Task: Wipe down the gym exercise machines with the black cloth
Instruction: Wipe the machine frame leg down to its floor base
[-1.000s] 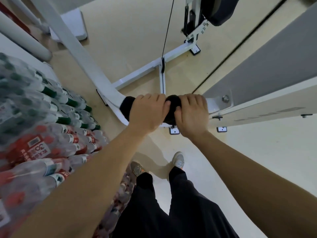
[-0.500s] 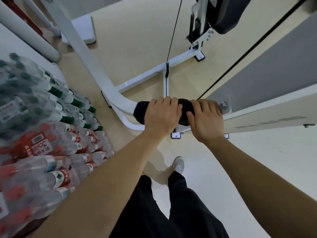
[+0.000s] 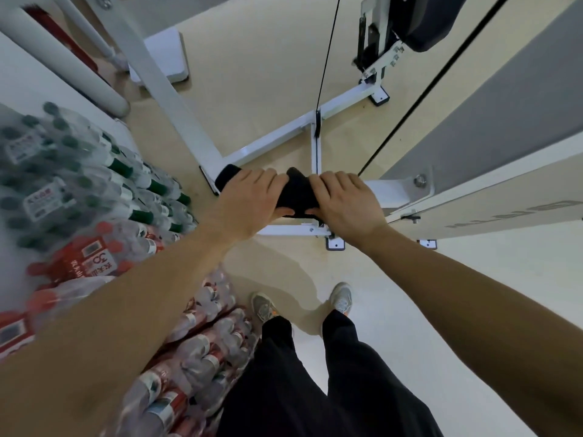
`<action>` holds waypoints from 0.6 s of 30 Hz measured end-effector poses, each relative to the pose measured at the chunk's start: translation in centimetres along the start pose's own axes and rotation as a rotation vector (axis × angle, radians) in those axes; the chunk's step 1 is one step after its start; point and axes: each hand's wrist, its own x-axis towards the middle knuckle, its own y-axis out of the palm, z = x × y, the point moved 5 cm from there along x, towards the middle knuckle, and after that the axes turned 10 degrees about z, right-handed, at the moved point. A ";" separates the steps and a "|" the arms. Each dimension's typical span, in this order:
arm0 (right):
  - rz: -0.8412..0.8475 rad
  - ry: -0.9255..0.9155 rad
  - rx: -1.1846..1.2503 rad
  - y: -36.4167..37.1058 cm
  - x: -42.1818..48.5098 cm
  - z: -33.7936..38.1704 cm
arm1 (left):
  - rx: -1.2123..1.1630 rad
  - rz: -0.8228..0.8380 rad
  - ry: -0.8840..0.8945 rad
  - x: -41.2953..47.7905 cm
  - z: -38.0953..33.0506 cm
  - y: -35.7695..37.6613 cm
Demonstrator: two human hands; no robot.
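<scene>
A tan floor lay under the white machine frame, with shrink-wrapped bottle packs stacked at the left — too many to count. One black cloth covered a frame bar at centre, its long axis running left to right — two hands, the left hand and right hand, clamped curled fingers over it side by side.

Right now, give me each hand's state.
Left hand: grips the cloth.
Right hand: grips the cloth too.

Matt black cloth; glossy white metal frame (painted); smooth floor.
</scene>
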 end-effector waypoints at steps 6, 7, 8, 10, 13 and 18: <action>-0.020 0.066 0.003 0.2 -3.4 -3.5 | 0.008 -0.104 -0.103 2.3 -4.5 -0.7; -0.007 0.093 -0.012 0.1 -4.1 -4.2 | 0.002 -0.111 -0.109 3.0 -5.8 -0.8; 0.017 0.115 -0.027 -0.1 -4.7 -4.8 | -0.005 -0.109 -0.114 3.8 -7.0 -1.0; 0.074 0.157 -0.060 -0.4 -5.2 -5.2 | -0.024 -0.107 -0.113 5.0 -9.0 -1.3; 0.164 0.225 -0.077 -0.3 -5.0 -4.9 | -0.030 -0.117 -0.035 5.2 -8.8 -1.3; 0.191 0.018 -0.078 -1.0 0.0 -0.2 | -0.003 -0.114 0.012 0.1 -1.6 -0.2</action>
